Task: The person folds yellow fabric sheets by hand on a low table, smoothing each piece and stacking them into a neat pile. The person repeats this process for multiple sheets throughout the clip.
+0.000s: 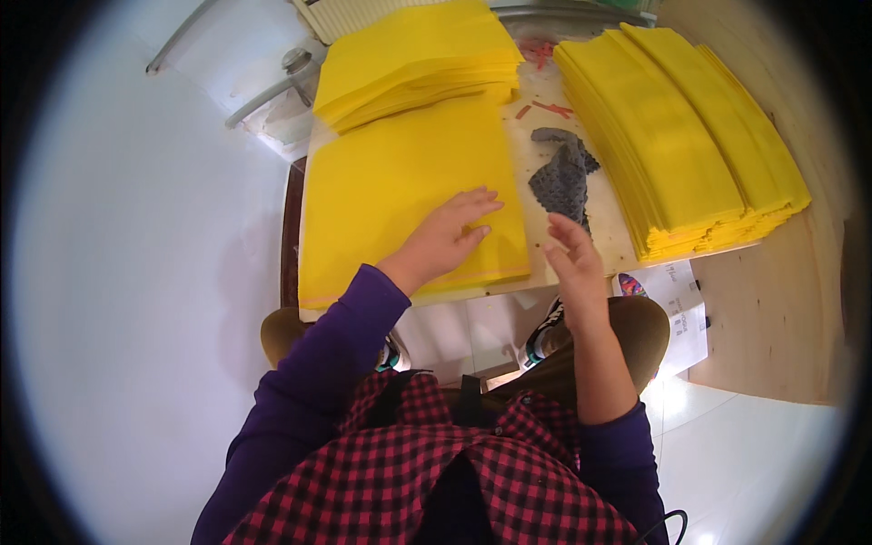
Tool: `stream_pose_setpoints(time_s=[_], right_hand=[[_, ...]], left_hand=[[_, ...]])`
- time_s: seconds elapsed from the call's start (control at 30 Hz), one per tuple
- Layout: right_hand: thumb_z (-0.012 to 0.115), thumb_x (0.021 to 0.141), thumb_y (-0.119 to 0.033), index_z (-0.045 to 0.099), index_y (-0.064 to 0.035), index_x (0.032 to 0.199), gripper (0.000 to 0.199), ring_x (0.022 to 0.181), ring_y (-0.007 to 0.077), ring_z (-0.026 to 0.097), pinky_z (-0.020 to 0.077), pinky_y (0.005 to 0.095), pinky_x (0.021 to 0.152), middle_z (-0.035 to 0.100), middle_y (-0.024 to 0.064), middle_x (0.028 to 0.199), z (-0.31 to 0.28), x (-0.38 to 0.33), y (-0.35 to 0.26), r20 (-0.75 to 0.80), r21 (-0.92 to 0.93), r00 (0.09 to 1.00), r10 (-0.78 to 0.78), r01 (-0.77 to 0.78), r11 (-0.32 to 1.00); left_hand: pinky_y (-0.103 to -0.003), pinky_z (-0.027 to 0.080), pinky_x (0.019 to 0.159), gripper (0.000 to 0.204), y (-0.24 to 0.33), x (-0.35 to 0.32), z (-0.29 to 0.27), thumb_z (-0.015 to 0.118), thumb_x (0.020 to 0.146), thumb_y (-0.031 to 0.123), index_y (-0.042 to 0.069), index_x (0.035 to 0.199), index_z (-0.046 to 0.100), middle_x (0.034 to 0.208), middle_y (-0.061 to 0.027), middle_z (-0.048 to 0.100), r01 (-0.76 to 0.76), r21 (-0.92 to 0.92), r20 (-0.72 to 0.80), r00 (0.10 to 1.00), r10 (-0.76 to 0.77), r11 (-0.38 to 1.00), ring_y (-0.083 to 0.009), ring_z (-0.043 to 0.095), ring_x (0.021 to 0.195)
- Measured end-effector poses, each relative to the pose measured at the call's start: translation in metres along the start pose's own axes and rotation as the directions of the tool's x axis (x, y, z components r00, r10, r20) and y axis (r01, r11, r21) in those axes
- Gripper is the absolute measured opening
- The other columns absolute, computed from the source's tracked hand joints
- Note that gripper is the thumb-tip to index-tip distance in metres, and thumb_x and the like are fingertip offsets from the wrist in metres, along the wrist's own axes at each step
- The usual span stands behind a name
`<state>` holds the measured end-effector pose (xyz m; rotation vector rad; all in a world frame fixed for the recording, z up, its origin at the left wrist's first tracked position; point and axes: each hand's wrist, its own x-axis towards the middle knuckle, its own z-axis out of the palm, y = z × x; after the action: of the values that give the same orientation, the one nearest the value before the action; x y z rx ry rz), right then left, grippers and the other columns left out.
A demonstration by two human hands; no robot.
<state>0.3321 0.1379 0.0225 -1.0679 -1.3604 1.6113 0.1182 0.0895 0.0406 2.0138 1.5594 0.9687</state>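
Note:
My left hand [445,238] is open above a flat yellow fabric sheet [386,186], its fingers stretched toward the right and nothing in them. Whether its fingertips touch the sheet I cannot tell. Near the table's front edge, to the right of that sheet, my right hand [579,272] is raised with thumb and fingers apart, holding nothing. Just beyond its fingers lies a crumpled dark grey cloth [563,177]. Behind the flat sheet rises a thick pile of yellow sheets [418,54]. Folded yellow fabric stacks [668,136] stand side by side on the right.
Red strips [552,110] lie on the pale tabletop [610,204] behind the grey cloth. A glass jar [300,68] stands beyond the table's left edge. A wooden panel [772,309] borders the right side, with a white printed box [681,313] low beside my knee.

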Motion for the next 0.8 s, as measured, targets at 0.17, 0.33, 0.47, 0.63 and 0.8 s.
stream_pose_setpoints(time_s=[0.17,0.33,0.47,0.63,0.8], right_hand=[[0.061,0.083,0.0,0.041,0.0029,0.134,0.054,0.123,0.0243,0.048,0.0388,0.0329,0.102,0.047,0.0165,0.133,0.006,0.013,0.051,0.138,0.093,0.99,-0.02,0.008,0.996],[0.06,0.081,0.005,0.034,0.0046,0.137,0.063,0.127,0.026,0.044,0.0362,0.0349,0.105,0.044,0.0189,0.136,0.006,0.016,0.05,0.26,0.225,0.965,0.043,-0.103,0.969],[0.059,0.08,0.008,0.031,0.0042,0.139,0.065,0.129,0.0245,0.042,0.034,0.0341,0.106,0.042,0.0168,0.137,0.001,0.019,0.044,0.323,0.211,0.944,0.075,-0.149,0.966],[0.059,0.078,0.009,0.032,0.0035,0.139,0.068,0.129,0.024,0.041,0.0336,0.0335,0.107,0.042,0.0154,0.138,0.0,0.02,0.038,0.358,0.246,0.93,0.083,-0.18,0.952],[0.058,0.076,0.009,0.032,0.0035,0.139,0.069,0.128,0.0235,0.042,0.0345,0.0335,0.106,0.043,0.0149,0.137,0.0,0.021,0.034,0.359,0.259,0.929,0.096,-0.197,0.946]], left_hand=[[-0.041,0.033,0.107,0.04,-0.02,0.0,0.02,0.059,0.084,0.006,0.004,0.123,0.057,0.128,-0.0144,0.056,-0.02,0.007,-0.041,0.999,0.02,1.0,-0.0332,0.045,0.127],[-0.042,0.031,0.109,0.041,-0.025,-0.003,0.02,0.058,0.085,0.01,0.003,0.125,0.056,0.13,-0.0154,0.055,0.028,-0.031,-0.012,1.0,-0.028,0.999,-0.0329,0.043,0.128],[-0.042,0.031,0.108,0.04,-0.024,-0.002,0.019,0.058,0.086,0.015,0.002,0.123,0.057,0.129,-0.0155,0.055,0.021,0.003,-0.009,1.0,-0.021,1.0,-0.0335,0.043,0.128],[-0.042,0.031,0.108,0.04,-0.025,-0.002,0.02,0.059,0.085,0.016,0.001,0.123,0.057,0.129,-0.0156,0.055,0.018,-0.005,-0.017,1.0,-0.018,1.0,-0.0339,0.044,0.127],[-0.042,0.032,0.107,0.041,-0.025,-0.002,0.02,0.06,0.084,0.015,0.002,0.122,0.058,0.129,-0.0154,0.055,0.001,0.017,-0.029,1.0,-0.001,1.0,-0.0342,0.045,0.126]])
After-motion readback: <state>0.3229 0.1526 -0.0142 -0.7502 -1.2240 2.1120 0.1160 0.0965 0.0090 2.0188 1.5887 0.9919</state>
